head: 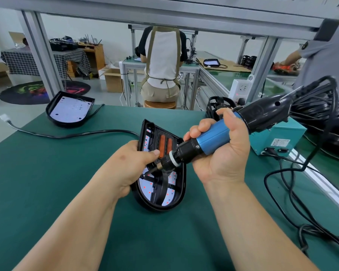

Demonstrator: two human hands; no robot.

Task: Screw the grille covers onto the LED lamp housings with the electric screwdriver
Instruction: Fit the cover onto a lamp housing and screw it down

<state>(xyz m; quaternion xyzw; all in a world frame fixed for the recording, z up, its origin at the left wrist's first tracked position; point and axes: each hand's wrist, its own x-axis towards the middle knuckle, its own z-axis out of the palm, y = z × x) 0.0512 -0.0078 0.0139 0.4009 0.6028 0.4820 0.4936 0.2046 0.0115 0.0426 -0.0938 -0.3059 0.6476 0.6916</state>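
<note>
Work stands at one lamp, near the middle of the green mat (76, 202). The left hand (133, 163) grasps the lamp housing (181, 184) by its left edge, fingers curled under it and thumb pressed on the grille cover (161, 185); the housing is held tilted, far end raised. The right hand (221, 151) is clenched round the blue barrel of the electric screwdriver (211, 139), which slants down to the left. Its bit (150, 171) meets a point at the left side of the cover, just below the thumb. Whether a screw sits under the bit is too small to tell, and how many other screws are in cannot be made out. I judge this cover seated but at best part fastened. At the far left lies a second housing (70, 109) with its white LED board bare and no cover on it: that one is not yet begun. A black grille-like part (211, 108) stands at the far right beside the teal control box (280, 133), likely its cover
</note>
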